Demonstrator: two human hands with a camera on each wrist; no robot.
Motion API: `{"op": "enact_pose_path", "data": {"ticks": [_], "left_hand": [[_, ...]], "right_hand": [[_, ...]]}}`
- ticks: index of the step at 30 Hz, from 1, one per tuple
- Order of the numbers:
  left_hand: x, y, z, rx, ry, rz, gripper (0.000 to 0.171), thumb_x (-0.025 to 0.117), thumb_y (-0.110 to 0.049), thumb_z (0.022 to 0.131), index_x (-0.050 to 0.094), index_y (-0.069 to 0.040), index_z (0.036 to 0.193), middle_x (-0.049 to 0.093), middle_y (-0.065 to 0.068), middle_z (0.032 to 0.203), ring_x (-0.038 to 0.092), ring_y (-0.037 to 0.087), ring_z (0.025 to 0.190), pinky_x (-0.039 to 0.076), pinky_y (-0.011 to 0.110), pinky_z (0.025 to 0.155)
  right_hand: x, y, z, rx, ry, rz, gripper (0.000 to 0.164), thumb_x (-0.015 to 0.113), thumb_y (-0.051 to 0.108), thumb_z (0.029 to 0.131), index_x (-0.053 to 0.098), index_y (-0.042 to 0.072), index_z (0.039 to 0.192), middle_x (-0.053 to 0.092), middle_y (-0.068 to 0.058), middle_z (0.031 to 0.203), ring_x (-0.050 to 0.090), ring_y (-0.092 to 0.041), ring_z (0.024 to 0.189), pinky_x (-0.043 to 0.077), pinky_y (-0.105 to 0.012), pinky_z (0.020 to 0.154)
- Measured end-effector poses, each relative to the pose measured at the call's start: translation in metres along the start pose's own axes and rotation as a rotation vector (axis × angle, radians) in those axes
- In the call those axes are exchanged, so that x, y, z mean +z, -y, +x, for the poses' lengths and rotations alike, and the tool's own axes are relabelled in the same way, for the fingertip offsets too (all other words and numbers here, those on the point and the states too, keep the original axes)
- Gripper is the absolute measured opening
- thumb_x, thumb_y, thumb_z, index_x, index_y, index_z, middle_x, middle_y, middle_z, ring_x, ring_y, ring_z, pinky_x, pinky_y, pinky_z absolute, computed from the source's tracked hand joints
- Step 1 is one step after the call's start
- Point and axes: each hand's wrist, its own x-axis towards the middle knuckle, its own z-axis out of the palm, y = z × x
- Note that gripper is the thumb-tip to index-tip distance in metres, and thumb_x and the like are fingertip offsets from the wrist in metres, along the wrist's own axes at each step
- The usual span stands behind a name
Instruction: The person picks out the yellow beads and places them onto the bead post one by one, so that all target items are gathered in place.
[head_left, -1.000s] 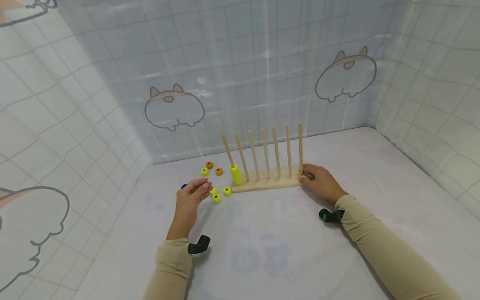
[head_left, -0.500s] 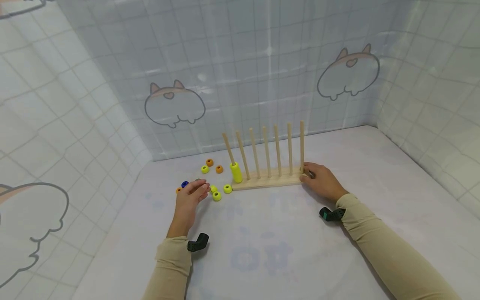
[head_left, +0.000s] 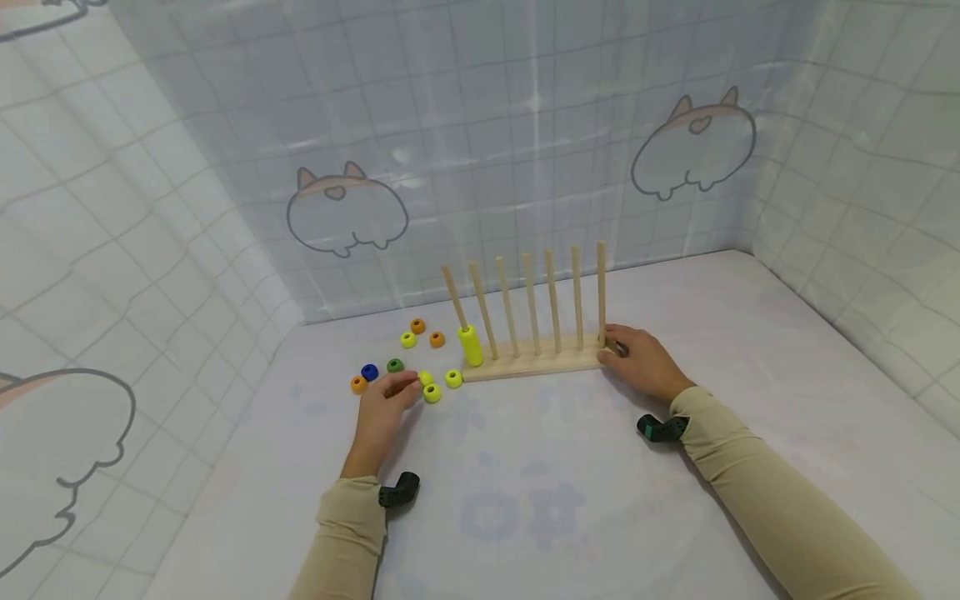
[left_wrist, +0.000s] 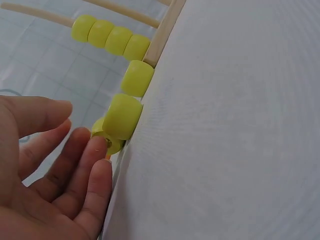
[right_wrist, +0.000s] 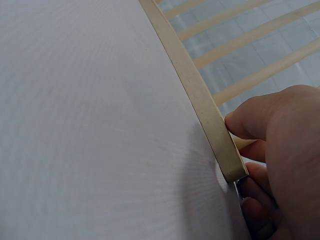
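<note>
My left hand is at the near side of a small group of yellow beads, its fingertips at a yellow bead. In the left wrist view the thumb stands apart from the loosely bent fingers, with nothing pinched between them. Two more yellow beads, one nearer and one by the rack's end, lie close by. A wooden peg rack bears a stack of yellow beads on its leftmost peg. My right hand grips the rack's right end, thumb on the base and some fingers hidden.
Further left lie a green bead, a blue bead and an orange bead. Behind them are another yellow bead and two orange beads. A tile-patterned sheet rises behind the table.
My left hand has lowered and shifted slightly right toward the yellow beads, uncovering the green, blue and orange beads. The right hand keeps its grip on the rack.
</note>
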Motion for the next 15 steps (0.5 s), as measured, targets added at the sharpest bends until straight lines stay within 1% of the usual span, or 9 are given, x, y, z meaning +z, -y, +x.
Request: {"op": "enact_pose_path", "data": {"ticks": [8, 12, 15], "left_hand": [[0.0034, 0.0021, -0.0031, 0.039, 0.009, 0.060, 0.030, 0.068, -0.023, 0.097, 0.067, -0.010, 0.125, 0.063, 0.006, 0.126, 0.059, 0.021, 0.112, 0.050, 0.038, 0.096], [0.0058, 0.0043, -0.0023, 0.050, 0.019, 0.074, 0.030, 0.069, -0.022, 0.096, 0.067, -0.010, 0.124, 0.063, 0.006, 0.124, 0.059, 0.020, 0.112, 0.050, 0.037, 0.095], [0.0071, 0.0057, -0.0022, 0.043, 0.021, 0.083, 0.030, 0.069, -0.022, 0.095, 0.066, -0.011, 0.123, 0.064, 0.005, 0.123, 0.060, 0.020, 0.111, 0.051, 0.037, 0.095]], "right_hand": [[0.0007, -0.0023, 0.0010, -0.005, -0.002, 0.007, 0.046, 0.064, 0.020, 0.098, 0.058, -0.004, 0.136, 0.049, -0.022, 0.147, 0.043, -0.045, 0.135, 0.034, -0.058, 0.112], [0.0008, -0.0029, 0.0006, -0.002, -0.004, 0.007, 0.046, 0.064, 0.020, 0.098, 0.058, -0.004, 0.137, 0.049, -0.022, 0.147, 0.043, -0.044, 0.135, 0.034, -0.058, 0.111], [0.0008, -0.0028, 0.0001, 0.002, -0.004, 0.005, 0.046, 0.063, 0.020, 0.098, 0.058, -0.004, 0.137, 0.048, -0.022, 0.148, 0.042, -0.045, 0.135, 0.034, -0.058, 0.112]]}}
